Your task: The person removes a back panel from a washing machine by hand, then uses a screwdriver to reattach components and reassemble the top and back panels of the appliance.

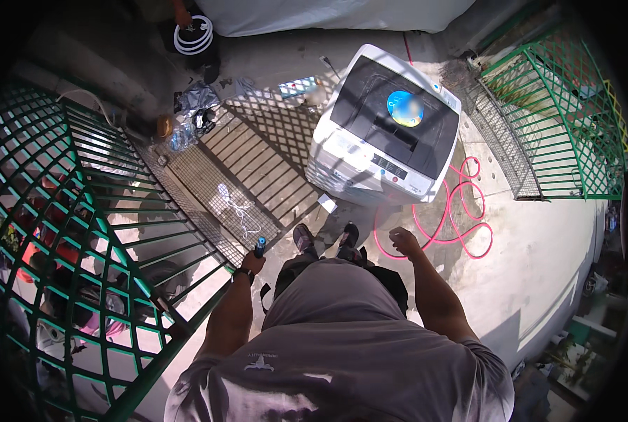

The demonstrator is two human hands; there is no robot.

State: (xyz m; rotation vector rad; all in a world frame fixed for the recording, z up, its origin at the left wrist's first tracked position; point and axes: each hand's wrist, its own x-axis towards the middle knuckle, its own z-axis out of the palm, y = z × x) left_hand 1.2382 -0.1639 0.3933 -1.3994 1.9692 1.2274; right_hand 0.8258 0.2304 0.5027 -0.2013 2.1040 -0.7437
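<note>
My left hand [253, 264] is closed around a short dark tool with a blue end [260, 245], pointing upward; its exact kind is too small to make out. A dark band circles that wrist. My right hand [404, 243] hangs with curled fingers near the pink hose [461, 218]; a pale spot shows at the fingertips, and I cannot make out what it is. Beyond my feet stands a white top-loading washing machine [391, 126], turned at an angle. Its dark lid is down and carries a round blue sticker [404, 109].
Green lattice gates [110, 232] stand at left, with another green gate [560, 119] at far right. A metal grate [250, 165] lies on the floor, a white cord [238, 209] on it. Plastic bottles [183, 137] sit beyond. Another person's hand [182, 15] is above white rings [194, 43].
</note>
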